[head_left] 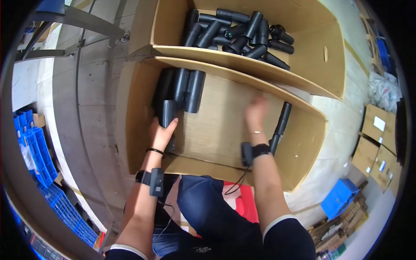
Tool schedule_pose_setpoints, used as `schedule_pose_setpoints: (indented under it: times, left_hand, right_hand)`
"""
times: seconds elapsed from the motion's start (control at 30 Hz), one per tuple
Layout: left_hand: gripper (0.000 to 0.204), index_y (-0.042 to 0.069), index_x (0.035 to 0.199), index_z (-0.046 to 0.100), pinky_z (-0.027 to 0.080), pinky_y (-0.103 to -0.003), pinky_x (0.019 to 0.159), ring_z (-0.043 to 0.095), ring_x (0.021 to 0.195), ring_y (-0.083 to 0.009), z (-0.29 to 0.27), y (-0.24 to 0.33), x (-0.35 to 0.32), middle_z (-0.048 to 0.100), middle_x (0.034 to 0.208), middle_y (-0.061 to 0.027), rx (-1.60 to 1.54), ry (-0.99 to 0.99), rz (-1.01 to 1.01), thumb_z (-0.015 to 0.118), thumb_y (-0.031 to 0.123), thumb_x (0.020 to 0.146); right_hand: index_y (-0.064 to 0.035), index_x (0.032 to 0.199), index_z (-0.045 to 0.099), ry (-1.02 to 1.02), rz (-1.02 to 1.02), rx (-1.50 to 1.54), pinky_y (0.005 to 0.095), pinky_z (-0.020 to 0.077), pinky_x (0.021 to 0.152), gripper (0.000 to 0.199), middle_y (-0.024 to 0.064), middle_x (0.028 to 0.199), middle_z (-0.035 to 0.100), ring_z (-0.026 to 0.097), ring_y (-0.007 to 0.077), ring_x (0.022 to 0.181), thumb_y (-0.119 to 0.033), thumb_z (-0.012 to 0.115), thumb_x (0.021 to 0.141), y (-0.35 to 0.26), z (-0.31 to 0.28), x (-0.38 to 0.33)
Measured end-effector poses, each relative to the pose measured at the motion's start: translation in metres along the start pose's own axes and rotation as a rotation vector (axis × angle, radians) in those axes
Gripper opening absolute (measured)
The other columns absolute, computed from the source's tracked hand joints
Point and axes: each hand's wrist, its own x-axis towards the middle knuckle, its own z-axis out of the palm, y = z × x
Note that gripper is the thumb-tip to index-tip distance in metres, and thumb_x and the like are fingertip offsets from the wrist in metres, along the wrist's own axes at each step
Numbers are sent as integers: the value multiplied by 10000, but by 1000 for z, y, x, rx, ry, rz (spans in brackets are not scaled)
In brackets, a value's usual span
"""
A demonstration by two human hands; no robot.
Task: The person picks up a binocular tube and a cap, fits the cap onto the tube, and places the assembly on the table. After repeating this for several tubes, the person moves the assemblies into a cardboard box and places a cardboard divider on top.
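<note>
My left hand (162, 132) is closed round a black cylindrical part (169, 111) with fine perforations, at the left side of the near cardboard box (303, 130). Just beyond it, several black cylinders (195, 92) stand close together in the box's far left corner. My right hand (256, 112) is over the right half of the same box, smeared by motion, so its fingers cannot be made out. To its right, slim black tubes (282, 121) lie along the box's right side.
Behind stands a second cardboard box (316, 56) with a loose heap of black cylinders (238, 37). A metal frame (93, 26) is at the upper left. Blue crates (39, 151) stand at the left, a blue bin (340, 197) and cartons (375, 125) at the right. Cables hang from both wrist-worn devices.
</note>
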Motion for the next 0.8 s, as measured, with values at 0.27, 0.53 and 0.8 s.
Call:
schedule_pose_setpoints:
  times: [0.27,0.53,0.8]
  left_hand:
    - [735,-93,1098,594,341,-446,1058,422,1214,-448,35,42,67,481,1256,-335,-177,85,384,761,507,708]
    - [1004,-114,1300,407,386,-443,1040,476,1212,-435,26,23,109,482,1286,-331,-24,36,158,775,559,653]
    - [1263,-66,1456,79,370,-402,1058,427,1288,-314,34,45,108,392,1396,-281,-391,-401,-10,840,514,630]
  right_hand:
    - [49,1342,414,-40,275,-360,452,432,990,613,316,1358,452,481,442,1228,-310,628,895,263,-153,54]
    - [57,1047,585,-154,122,-497,491,494,783,317,276,944,624,629,399,879,-219,614,892,82,-152,-32]
    - [40,1276,426,-525,3,484,345,407,994,518,157,1179,564,543,226,1106,-258,643,912,-25,39,-41]
